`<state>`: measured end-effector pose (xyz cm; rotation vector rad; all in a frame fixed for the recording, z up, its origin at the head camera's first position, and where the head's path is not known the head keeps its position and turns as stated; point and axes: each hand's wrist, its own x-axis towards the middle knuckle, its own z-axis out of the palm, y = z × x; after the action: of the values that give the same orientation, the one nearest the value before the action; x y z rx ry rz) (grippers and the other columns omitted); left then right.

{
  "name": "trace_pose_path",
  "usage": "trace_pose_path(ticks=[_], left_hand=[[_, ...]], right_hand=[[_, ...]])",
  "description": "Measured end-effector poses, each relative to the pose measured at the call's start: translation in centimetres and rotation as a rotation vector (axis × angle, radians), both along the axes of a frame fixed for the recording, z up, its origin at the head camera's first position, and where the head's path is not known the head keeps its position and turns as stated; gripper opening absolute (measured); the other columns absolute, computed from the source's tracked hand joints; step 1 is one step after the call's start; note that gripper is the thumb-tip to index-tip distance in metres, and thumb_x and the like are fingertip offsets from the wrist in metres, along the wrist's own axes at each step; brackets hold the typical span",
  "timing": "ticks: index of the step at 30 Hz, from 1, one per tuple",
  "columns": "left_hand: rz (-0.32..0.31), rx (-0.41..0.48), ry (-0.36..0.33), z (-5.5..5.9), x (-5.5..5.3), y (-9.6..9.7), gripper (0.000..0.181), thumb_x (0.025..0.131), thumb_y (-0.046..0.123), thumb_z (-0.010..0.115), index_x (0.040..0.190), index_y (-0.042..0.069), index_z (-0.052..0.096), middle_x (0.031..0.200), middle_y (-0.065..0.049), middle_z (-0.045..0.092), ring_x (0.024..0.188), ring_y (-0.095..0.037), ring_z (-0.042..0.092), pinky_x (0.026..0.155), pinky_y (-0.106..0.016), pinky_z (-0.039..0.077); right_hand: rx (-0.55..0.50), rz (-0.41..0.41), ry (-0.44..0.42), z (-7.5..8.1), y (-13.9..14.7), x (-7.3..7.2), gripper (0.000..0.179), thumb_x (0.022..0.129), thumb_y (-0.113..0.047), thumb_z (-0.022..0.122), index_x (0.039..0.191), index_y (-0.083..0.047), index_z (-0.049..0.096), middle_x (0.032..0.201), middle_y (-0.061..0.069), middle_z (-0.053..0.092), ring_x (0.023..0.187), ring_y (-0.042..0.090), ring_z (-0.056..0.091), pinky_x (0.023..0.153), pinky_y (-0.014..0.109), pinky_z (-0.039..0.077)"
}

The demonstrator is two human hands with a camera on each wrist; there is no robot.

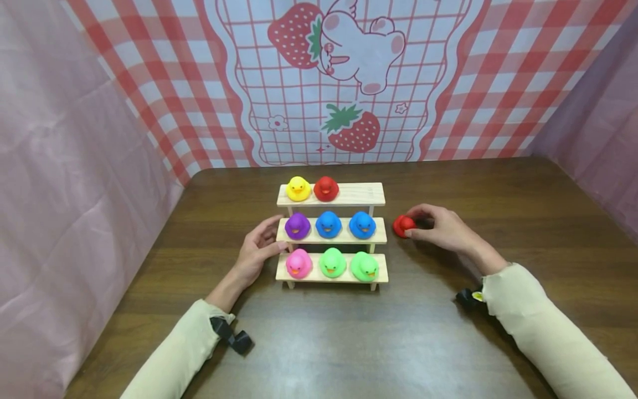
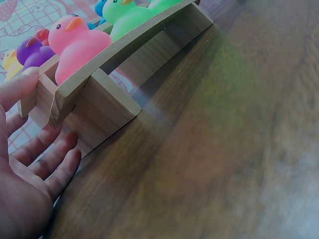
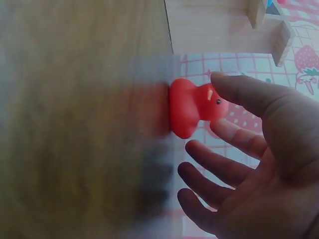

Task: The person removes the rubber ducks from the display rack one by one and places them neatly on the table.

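A three-tier wooden stand (image 1: pixel 349 239) bears rubber ducks. On the top tier sit a yellow duck (image 1: pixel 298 189) and a red duck (image 1: pixel 326 189). The middle tier carries a purple duck (image 1: pixel 297 226) and two blue ducks (image 1: pixel 328 225); the bottom one, a pink duck (image 1: pixel 299 264) and two green ducks (image 1: pixel 332 262). My left hand (image 1: pixel 260 249) rests against the stand's left end, fingers loosely spread, thumb at the middle tier's edge. To the stand's right, my right hand (image 1: pixel 438 228) pinches another red rubber duck (image 3: pixel 185 107) by its head between thumb and forefinger; its base meets the tabletop.
The brown wooden table (image 1: pixel 319 343) extends around the stand. Behind it hangs a red-checked cloth (image 1: pixel 428 127) with strawberry prints. Pink curtains (image 1: pixel 65 166) flank both sides. A black wrist strap (image 1: pixel 231 335) shows at the left sleeve.
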<state>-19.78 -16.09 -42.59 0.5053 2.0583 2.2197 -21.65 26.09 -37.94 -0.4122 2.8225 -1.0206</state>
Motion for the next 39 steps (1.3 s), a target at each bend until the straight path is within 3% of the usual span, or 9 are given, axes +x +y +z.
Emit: trace_pose_path(ticks=[12, 19, 25, 39], left_hand=[[0.014, -0.026, -0.01, 0.1, 0.0, 0.1, 0.068, 0.084, -0.004, 0.062, 0.148, -0.005, 0.039, 0.106, 0.013, 0.068, 0.097, -0.005, 0.066, 0.088, -0.02, 0.054], [0.018, -0.027, -0.013, 0.1, 0.0, 0.1, 0.069, 0.084, -0.003, 0.062, 0.149, -0.005, 0.038, 0.106, 0.014, 0.068, 0.097, -0.006, 0.066, 0.088, -0.02, 0.053], [0.01, -0.006, -0.004, 0.0, 0.0, 0.1, 0.068, 0.084, -0.006, 0.061, 0.148, -0.007, 0.037, 0.103, 0.013, 0.069, 0.094, -0.005, 0.066, 0.086, -0.02, 0.054], [0.018, -0.011, -0.011, 0.0, 0.1, 0.1, 0.069, 0.084, -0.004, 0.061, 0.148, -0.007, 0.037, 0.104, 0.014, 0.069, 0.096, -0.005, 0.066, 0.087, -0.019, 0.053]], right_hand=[[-0.029, -0.007, 0.064, 2.7, -0.7, 0.0, 0.053, 0.093, -0.035, 0.069, 0.133, -0.003, 0.056, 0.137, 0.021, 0.059, 0.129, 0.038, 0.052, 0.107, 0.06, 0.043], [-0.114, -0.036, 0.089, 4.8, -2.2, 0.1, 0.045, 0.094, -0.026, 0.069, 0.132, -0.006, 0.057, 0.136, 0.018, 0.06, 0.128, 0.035, 0.053, 0.108, 0.057, 0.045], [-0.176, -0.064, 0.128, 6.4, -3.7, 0.2, 0.044, 0.094, -0.03, 0.069, 0.13, -0.008, 0.059, 0.133, 0.015, 0.062, 0.124, 0.032, 0.057, 0.105, 0.055, 0.048], [-0.204, -0.046, 0.153, 8.2, -5.9, -0.1, 0.043, 0.095, -0.029, 0.067, 0.131, -0.008, 0.059, 0.133, 0.015, 0.062, 0.124, 0.031, 0.056, 0.107, 0.053, 0.046]])
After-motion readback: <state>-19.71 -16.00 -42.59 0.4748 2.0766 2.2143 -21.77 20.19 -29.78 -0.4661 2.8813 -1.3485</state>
